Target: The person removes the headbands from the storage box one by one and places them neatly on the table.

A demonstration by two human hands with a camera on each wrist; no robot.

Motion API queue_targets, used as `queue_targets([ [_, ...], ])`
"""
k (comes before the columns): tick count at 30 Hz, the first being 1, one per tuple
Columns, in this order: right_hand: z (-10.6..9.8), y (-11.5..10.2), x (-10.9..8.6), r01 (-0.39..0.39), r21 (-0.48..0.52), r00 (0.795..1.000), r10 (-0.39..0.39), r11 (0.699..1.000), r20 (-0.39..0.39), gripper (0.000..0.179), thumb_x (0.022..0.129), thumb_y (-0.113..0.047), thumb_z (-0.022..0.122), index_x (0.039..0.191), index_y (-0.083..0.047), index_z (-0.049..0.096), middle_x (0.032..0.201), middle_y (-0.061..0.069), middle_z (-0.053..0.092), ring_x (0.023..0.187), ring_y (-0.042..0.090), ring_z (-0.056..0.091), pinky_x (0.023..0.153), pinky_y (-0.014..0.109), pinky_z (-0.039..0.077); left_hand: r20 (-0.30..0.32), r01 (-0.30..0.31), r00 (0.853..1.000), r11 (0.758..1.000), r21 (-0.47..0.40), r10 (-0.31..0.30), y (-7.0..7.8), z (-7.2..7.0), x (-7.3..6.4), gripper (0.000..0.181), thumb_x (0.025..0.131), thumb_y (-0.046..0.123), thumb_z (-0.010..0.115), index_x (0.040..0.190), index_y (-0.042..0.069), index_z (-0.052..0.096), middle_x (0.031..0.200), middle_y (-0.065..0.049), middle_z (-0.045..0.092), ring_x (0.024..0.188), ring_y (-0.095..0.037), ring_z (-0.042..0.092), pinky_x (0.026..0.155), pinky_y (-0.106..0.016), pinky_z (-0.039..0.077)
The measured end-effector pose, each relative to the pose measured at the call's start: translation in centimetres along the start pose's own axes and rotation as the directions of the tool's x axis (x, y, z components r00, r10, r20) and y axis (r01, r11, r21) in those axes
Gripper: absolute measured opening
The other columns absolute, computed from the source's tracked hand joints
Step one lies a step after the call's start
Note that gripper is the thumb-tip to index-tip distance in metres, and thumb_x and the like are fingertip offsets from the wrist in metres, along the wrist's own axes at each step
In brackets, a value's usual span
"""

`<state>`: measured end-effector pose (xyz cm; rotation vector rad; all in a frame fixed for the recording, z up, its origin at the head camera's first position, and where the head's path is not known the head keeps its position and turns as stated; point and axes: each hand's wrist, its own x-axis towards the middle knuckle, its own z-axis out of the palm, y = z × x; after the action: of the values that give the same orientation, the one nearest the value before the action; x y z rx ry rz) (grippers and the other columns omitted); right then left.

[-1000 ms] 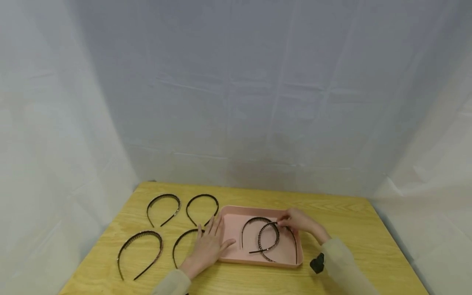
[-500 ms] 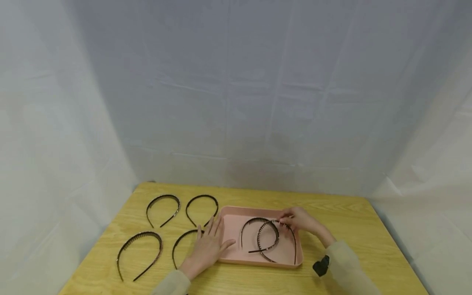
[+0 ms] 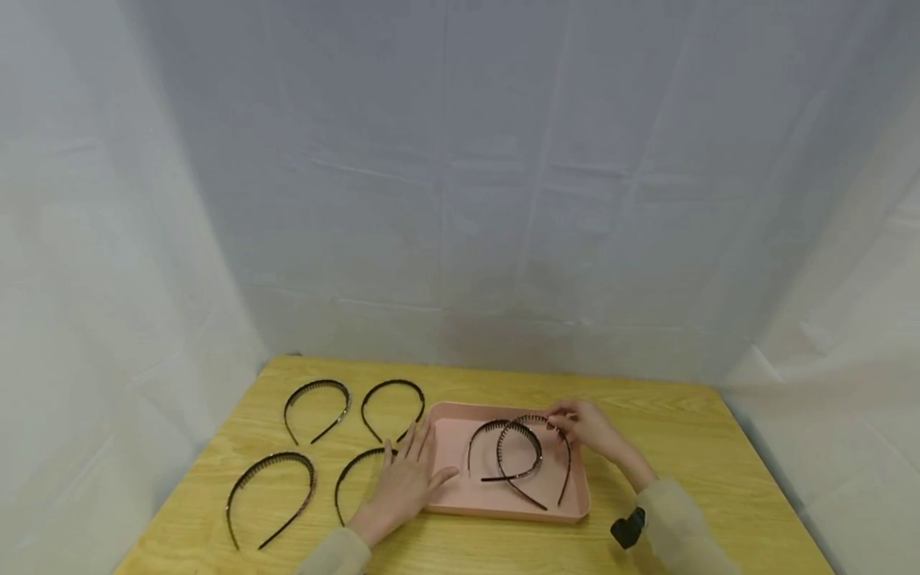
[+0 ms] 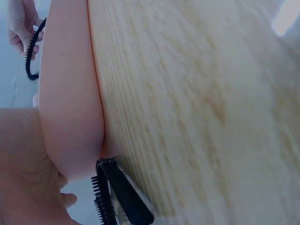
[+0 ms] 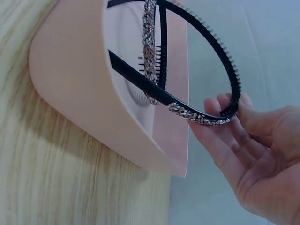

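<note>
My right hand [image 3: 589,431] pinches a black toothed headband [image 3: 569,459] by its curved part at the right side of the pink tray [image 3: 503,511]. In the right wrist view, this headband [image 5: 197,117] shows a sparkly stone-covered section between thumb and fingers, and its ends reach into the tray. A second headband [image 3: 471,451] lies in the tray, overlapping the held one; its stone band [image 5: 149,42] is also visible there. My left hand [image 3: 402,479] rests on the tray's left rim with fingers spread, partly covering a headband [image 3: 340,483] on the table.
Three more headbands lie on the wooden table at the left: one at the back left [image 3: 346,399], one behind my left hand [image 3: 366,407], one at the front left [image 3: 233,495]. White sheeting [image 3: 446,239] surrounds the table [image 3: 668,447].
The headband in my right hand has risen slightly, tilted, and shifted left; its ends have come closer together in view. My left hand has stayed on the tray's rim.
</note>
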<state>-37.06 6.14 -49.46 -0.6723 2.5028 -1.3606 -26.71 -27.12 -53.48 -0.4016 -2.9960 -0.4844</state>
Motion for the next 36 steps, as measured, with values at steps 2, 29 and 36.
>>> queue_targets([
  [2,0.1,-0.1,-0.1,0.002,-0.007,0.999,-0.002,1.0,-0.052,0.025,0.105,-0.012,0.057,0.12,0.005,0.067,0.1,0.025,0.067,0.075,0.035,0.068,0.056,0.036,0.057,0.001,0.001,1.0,1.0,0.002,-0.001,0.1,0.0,0.0,0.083,0.103,0.054,0.047,0.158,-0.005,0.027,0.167,-0.019,0.017,0.153,-0.042,0.017,0.114,-0.075,0.015],
  [29,-0.5,-0.5,-0.8,-0.002,0.119,0.939,0.043,0.993,-0.342,0.024,0.105,-0.006,0.054,0.122,0.009,0.064,0.105,0.026,0.068,0.082,0.029,0.071,0.065,0.037,0.063,-0.001,-0.01,1.0,1.0,-0.016,0.01,0.0,0.1,0.0,0.083,0.103,0.053,0.048,0.158,-0.005,0.026,0.166,-0.021,0.018,0.152,-0.044,0.016,0.114,-0.076,0.014],
  [36,-2.6,0.3,-1.4,-0.023,0.21,0.933,0.097,0.977,-0.345,0.029,0.106,-0.006,0.053,0.127,0.012,0.06,0.101,0.015,0.069,0.081,0.025,0.071,0.068,0.038,0.063,-0.008,-0.017,1.0,1.0,-0.021,0.017,0.0,0.1,0.0,0.084,0.103,0.053,0.049,0.158,-0.006,0.025,0.166,-0.022,0.019,0.152,-0.045,0.017,0.113,-0.077,0.014],
])
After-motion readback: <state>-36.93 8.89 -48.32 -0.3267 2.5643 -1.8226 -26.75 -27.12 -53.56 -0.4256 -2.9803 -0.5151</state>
